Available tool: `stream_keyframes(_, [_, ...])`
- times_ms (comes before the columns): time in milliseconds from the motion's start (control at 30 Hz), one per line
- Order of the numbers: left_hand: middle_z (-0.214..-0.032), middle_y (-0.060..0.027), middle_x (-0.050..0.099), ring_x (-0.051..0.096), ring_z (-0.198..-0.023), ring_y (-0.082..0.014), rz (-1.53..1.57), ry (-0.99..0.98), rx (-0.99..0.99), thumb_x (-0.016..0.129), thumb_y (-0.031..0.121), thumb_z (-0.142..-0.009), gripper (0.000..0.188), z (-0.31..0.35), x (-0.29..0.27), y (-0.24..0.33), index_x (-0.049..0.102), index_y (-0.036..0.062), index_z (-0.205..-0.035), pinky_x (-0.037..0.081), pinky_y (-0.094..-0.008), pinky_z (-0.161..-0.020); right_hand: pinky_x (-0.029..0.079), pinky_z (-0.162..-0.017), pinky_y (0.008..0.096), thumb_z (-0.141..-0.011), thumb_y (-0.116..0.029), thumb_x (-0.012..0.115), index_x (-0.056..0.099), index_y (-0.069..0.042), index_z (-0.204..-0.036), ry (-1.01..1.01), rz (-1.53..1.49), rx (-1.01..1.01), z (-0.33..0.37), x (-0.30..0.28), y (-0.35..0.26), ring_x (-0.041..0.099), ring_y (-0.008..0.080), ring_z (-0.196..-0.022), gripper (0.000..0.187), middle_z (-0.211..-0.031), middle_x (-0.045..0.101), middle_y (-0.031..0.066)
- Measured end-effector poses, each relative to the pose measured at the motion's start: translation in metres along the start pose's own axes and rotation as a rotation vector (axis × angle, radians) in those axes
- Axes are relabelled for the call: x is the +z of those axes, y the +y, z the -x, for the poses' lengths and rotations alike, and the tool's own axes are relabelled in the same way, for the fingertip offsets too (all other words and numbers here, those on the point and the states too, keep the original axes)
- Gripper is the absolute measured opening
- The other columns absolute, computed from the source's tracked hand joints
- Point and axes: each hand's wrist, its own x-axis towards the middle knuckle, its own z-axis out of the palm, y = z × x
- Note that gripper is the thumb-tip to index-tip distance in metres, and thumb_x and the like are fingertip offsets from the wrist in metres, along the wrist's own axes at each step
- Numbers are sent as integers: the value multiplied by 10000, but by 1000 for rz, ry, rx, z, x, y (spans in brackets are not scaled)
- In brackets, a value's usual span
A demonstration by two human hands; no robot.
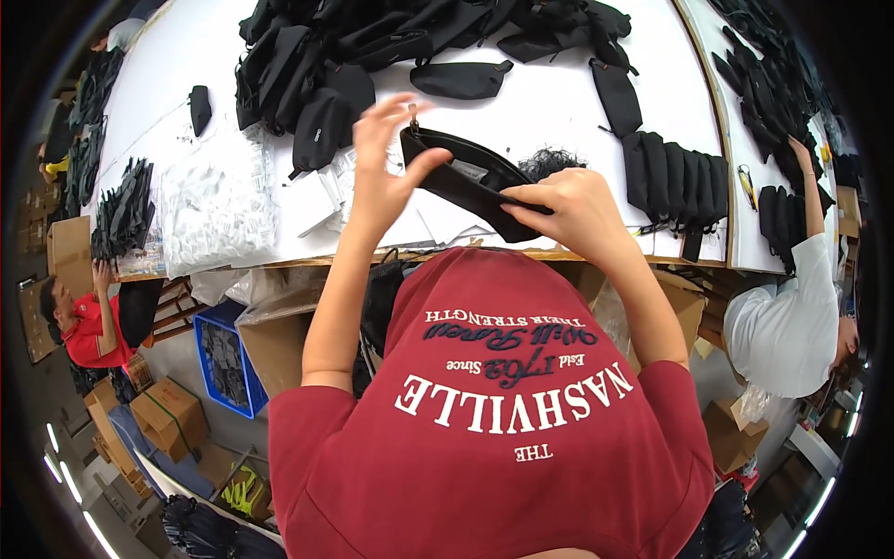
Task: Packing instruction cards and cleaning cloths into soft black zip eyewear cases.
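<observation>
Black zip pouch (470, 182), tilted above white table (559, 102)

Big white worktable (568, 102) is buried at the far end under a heap of black fabric zip pouches (372, 47), with a neat row of them standing on edge (678, 177) at the right. Clear plastic bags (219, 210) are piled left (contents hard to make out). Below sit a blue plastic crate (223, 359) and brown cardboard boxes (168, 415).

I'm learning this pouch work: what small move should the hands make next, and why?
Probably pull the zipper tab along the black pouch. The left hand pinches at the metal pull at its raised end while the right hand grips the other end, and the pouch mouth looks open.
</observation>
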Motion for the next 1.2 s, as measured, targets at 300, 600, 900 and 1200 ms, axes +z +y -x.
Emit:
stream_keyframes(300, [-902, -21, 625, 590, -844, -101, 1143, 12, -715, 632, 232, -877, 224, 7, 4, -14, 580, 61, -1013, 468, -237, -771, 286, -443, 255, -808, -177, 690, 609, -46, -704, 277, -260, 244, 4, -1, -22, 348, 86, -436, 186, -494, 385, -10])
stream_keyframes(600, [-922, -10, 618, 585, -839, -75, 1155, -177, -652, 619, 180, -876, 276, -18, 10, 7, 568, 21, -1096, 471, -209, -760, 410, -566, 237, -851, -142, 604, 610, -30, -881, 409, -519, 152, -16, -25, -6, 528, 121, -625, 117, -786, 587, 61])
stream_keyframes(900, [-881, 8, 610, 569, -783, -41, 1099, -382, -691, 615, 220, -879, 249, -31, 28, 31, 593, 32, -1042, 457, -184, -697, 431, -554, 267, -795, -99, 660, 584, -36, -864, 187, -350, 77, -46, -47, -4, 541, 162, -600, 120, -777, 605, 47])
stream_keyframes(1200, [-860, -36, 645, 622, -738, -107, 1287, -141, -615, 532, 203, -929, 188, -38, 17, -17, 594, 40, -1001, 503, -215, -656, 357, -505, 237, -781, -95, 671, 619, -46, -819, -183, -641, 14, -21, -45, -25, 501, 109, -605, 81, -723, 583, 10])
